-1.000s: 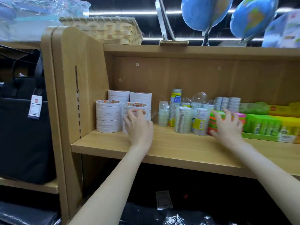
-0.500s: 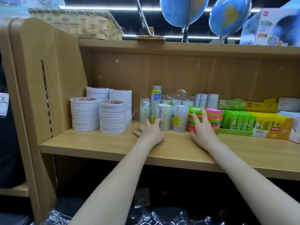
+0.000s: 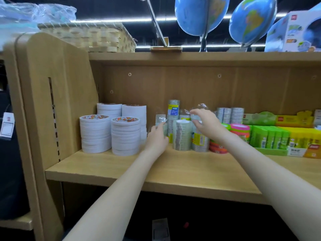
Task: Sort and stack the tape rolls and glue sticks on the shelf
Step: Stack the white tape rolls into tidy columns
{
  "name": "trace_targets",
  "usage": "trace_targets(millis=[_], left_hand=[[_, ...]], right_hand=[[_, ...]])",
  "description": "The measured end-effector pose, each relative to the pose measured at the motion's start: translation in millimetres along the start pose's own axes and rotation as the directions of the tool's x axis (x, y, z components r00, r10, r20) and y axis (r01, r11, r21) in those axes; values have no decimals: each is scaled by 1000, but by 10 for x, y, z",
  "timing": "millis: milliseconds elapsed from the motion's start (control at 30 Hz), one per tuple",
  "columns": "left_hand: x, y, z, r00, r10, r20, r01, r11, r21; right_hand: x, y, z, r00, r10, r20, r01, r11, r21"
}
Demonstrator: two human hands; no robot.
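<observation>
The shelf (image 3: pixel 173 173) runs off the right edge, cutting off the glue sticks (image 3: pixel 271 138). The clear tape rolls (image 3: pixel 181 136) stand mid-shelf, partly hidden by both hands. The left hand (image 3: pixel 157 139) touches their left side; its grip is unclear. The right hand (image 3: pixel 206 123), lifted since earlier, curls loosely over them, blurred.

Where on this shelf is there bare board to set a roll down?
Bare: the shelf's front strip before all the stock, and the left corner beside the white tape stacks. Crowded: the clear tape rolls at both hands, through the glue stick box.
</observation>
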State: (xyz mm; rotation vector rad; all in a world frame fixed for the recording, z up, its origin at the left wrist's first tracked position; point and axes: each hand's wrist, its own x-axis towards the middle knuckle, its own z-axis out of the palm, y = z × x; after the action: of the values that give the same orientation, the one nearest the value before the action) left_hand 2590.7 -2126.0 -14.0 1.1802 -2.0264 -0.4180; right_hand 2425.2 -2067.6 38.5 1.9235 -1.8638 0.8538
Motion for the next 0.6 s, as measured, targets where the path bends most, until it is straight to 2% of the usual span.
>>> trace_targets(millis=[167,233,300,367,467,533,600], left_hand=[[266,-142,47,999,15,42,-14,1000,-22],[335,-200,58,997,-16,73,19,999,-39],[378,-257,45,994,-42,102,47,998,-45],[394,-301,27,990,-33,138,43,997,-70],[399,-357,7,990,-16,140,35,990,-137],[389,-378,-5,993,-13,120,36,981,-191],[366,-372,-6,993,-8,118,36,972,-233]], right_hand=[[562,-216,82,995,34,89,-47,988,147],[708,-286,218,989,77,123,-91,990,110],[810,-320,338,978,176,111,-176,984,-7],[849,-338,422,969,235,79,-232,971,-52],[838,-337,495,973,229,-17,-229,973,-30],[834,-315,482,976,182,-117,-179,983,28],[845,-305,387,967,155,-204,-124,979,159]])
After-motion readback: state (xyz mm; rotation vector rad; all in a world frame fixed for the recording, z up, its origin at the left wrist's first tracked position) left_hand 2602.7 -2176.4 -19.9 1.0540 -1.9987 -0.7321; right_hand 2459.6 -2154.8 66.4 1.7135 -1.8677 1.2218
